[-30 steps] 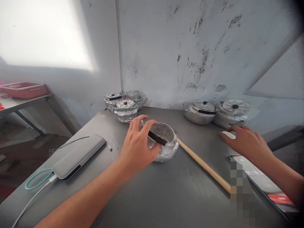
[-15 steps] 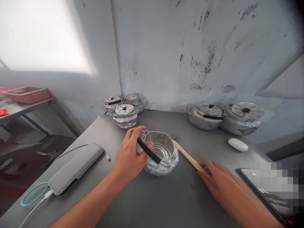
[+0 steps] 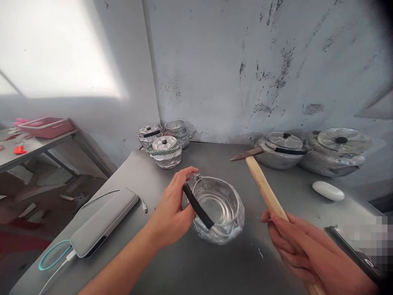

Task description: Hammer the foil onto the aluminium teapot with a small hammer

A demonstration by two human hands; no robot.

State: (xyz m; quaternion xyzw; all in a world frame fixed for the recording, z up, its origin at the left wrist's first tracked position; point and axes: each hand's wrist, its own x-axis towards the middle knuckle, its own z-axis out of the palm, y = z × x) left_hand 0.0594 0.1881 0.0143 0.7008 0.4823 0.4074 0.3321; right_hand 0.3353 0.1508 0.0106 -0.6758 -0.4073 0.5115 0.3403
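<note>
A small shiny metal pot [image 3: 219, 207] without a lid stands in the middle of the grey table [image 3: 172, 266]. My left hand [image 3: 172, 211] grips its left rim and pinches a black strip handle [image 3: 198, 206] that lies slanted across the pot's near-left edge. My right hand [image 3: 302, 252] is closed around the wooden shaft of a hammer [image 3: 265, 190]. The hammer is lifted off the table, its metal head pointing left above the far side, right of the pot.
Three small lidded pots [image 3: 162, 149] cluster at the back left corner, two larger lidded pots [image 3: 284, 149] at the back right. A grey power bank [image 3: 104, 221] with cables lies left, a white oval case [image 3: 328, 191] and a phone [image 3: 353, 252] right. A side table with a pink tray [image 3: 46, 126] stands far left.
My right hand left the white case, reached to the hammer lying on the table, grasped its shaft and raised it. My left hand stayed on the pot with the black strip.
</note>
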